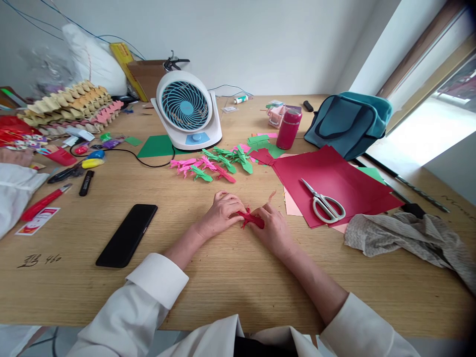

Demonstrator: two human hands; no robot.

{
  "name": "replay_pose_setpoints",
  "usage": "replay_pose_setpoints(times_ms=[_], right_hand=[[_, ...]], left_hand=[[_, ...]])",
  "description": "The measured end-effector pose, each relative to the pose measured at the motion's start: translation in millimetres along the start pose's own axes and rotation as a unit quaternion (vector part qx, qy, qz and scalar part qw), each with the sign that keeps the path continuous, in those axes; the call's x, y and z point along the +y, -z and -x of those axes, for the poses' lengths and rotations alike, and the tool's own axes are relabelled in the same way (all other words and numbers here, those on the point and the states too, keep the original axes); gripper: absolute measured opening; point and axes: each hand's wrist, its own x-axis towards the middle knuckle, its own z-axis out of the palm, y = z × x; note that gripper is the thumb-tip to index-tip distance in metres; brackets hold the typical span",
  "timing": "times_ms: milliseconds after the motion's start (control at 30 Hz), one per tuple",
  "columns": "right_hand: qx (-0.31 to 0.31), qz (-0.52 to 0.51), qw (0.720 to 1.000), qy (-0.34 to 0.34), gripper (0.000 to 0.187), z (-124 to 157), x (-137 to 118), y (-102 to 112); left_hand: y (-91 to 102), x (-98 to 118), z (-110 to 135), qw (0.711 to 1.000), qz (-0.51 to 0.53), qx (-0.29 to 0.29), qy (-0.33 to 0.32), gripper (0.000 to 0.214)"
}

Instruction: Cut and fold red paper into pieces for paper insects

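Between my two hands, low over the wooden table, is a red folded paper figure (255,218) with thin cut legs sticking out. My left hand (222,212) pinches its left end. The fingers of my right hand (273,225) are closed round its right end, hiding part of it. Just beyond lie several finished-looking paper figures of the same kind: green ones (224,161), pink ones (186,165) and a red one (225,173). Right of my right hand, white-handled scissors (326,204) rest on red paper sheets (336,181).
A black phone (127,235) lies left of my left arm. Behind the figures stands a white fan (186,106). A red flask (289,129) and a blue bag (344,124) stand at the back right. Grey cloth (401,238) lies right; egg trays (70,106) are stacked left.
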Motion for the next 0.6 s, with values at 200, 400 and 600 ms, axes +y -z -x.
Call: replay_pose_setpoints(times_ms=[200,400,600], right_hand=[[0.002,-0.008,1.0,0.003,0.009,-0.6,0.2,-1.3],[0.0,-0.005,1.0,-0.002,0.01,-1.4,-0.2,0.0],[-0.004,-0.012,1.0,0.0,0.009,-1.2,-0.8,2.5]], left_hand=[[-1.9,-0.5,-0.4,1.0,0.012,0.004,0.004,0.004],[-2.1,-0.1,-1.3,0.999,0.034,-0.005,0.011,0.005],[-3.6,-1.6,-0.7,0.998,0.051,0.008,0.022,0.005]])
